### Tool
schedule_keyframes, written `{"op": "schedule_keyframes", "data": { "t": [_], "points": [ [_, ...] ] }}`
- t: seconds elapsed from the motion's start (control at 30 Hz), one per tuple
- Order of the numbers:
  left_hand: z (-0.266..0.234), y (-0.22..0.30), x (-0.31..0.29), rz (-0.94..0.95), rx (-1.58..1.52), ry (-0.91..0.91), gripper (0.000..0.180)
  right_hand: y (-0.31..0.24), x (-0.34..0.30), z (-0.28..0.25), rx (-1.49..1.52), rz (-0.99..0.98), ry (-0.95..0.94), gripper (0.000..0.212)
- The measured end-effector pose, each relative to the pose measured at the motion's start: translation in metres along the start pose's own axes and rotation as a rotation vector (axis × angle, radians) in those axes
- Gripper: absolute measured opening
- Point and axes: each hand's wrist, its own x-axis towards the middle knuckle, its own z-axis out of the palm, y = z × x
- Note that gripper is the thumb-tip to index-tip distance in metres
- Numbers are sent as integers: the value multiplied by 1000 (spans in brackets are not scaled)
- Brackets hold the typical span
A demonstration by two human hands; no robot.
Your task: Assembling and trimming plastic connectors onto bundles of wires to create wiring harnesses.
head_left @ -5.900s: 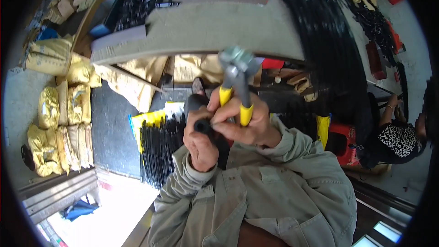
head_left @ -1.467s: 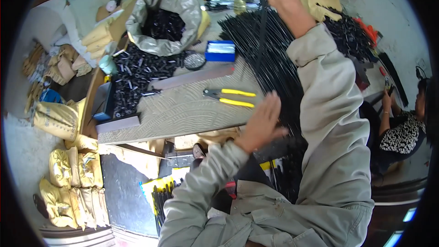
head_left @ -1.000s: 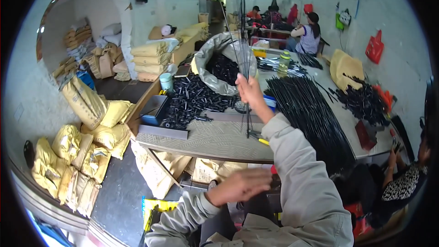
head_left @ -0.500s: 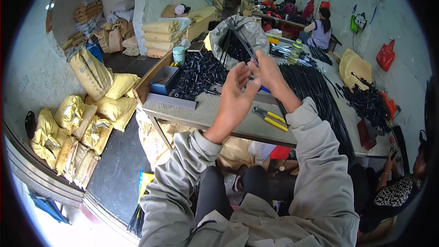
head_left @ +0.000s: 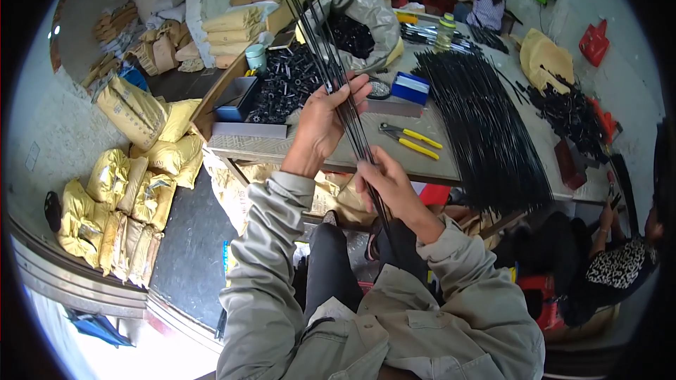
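Note:
A slim bunch of long black rods [head_left: 358, 135] slants across in front of me, its upper ends fanned apart over the table. My left hand [head_left: 320, 121] cradles the bunch partway up, thumb laid across it and fingers behind. Lower down, my right hand [head_left: 389, 184] grips the same rods between thumb and fingers, and their bottom ends reach down over my lap. To the right on the table lies a wide layer of similar black rods [head_left: 482, 127]. Yellow-handled pliers [head_left: 412, 141] rest between that layer and my right hand.
Small black parts [head_left: 285, 81] lie heaped at the table's left, beside a dark blue bin [head_left: 237, 97]. Behind stands a grey sack [head_left: 380, 17] of black pieces. A blue box [head_left: 410, 88] sits mid-table. Yellow sacks [head_left: 158, 200] are piled on the floor at left; a co-worker [head_left: 612, 271] sits at right.
Both hands have come down and closer to me with the rods, and moved apart along them. The blue box, hidden before, now shows. The view has tilted downward.

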Motion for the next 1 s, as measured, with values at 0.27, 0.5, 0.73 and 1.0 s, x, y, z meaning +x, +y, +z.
{"op": "schedule_keyframes", "data": {
  "t": [0.27, 0.5, 0.73, 1.0],
  "points": [
    [-5, -6, -12, -113, 447, -79, 31, -7, 28, -7, 106, -157, 126, 16],
    [-4, -6, -9, -33, 432, 212, 32, -8, 43, -26, -27, -225, 309, 17],
    [-38, 1, 11, -74, -13, -149, 30, -36, 40, -38, -186, -242, 286, 17],
    [11, -23, 9, 35, 119, 100, 27, -20, 48, -33, -513, -344, 343, 16]
  ]
}}
